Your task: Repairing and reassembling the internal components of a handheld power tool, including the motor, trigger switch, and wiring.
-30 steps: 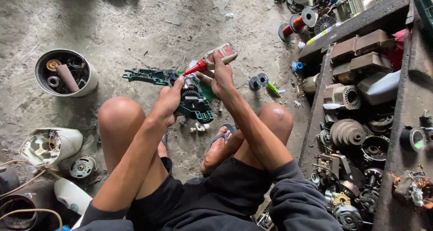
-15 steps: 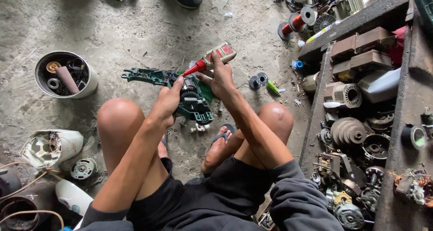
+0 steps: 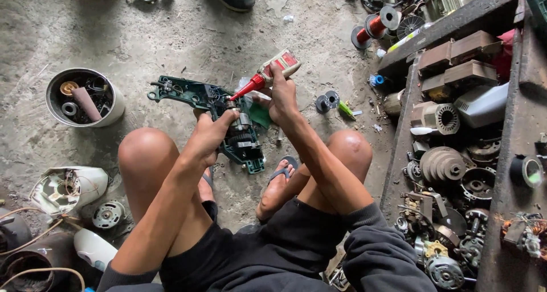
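Soft, even daylight lit the concrete floor (image 3: 142,47); shadows stayed faint beneath the white bucket (image 3: 85,97). Focus was sharp there, though edges far from it perhaps bowed slightly.

The floor (image 3: 142,35) is bare grey concrete, rough, stained and scattered with small debris. Even daylight falls from above, with soft shadows. Along the right edge stands a low dark wooden shelf unit (image 3: 501,178), its compartments filled with motor stators, pulleys and metal parts. A round white container (image 3: 85,96) of small parts sits on the floor at the left. A white appliance housing (image 3: 68,188) lies below it. A red wire spool (image 3: 375,27) rests near the shelf top.
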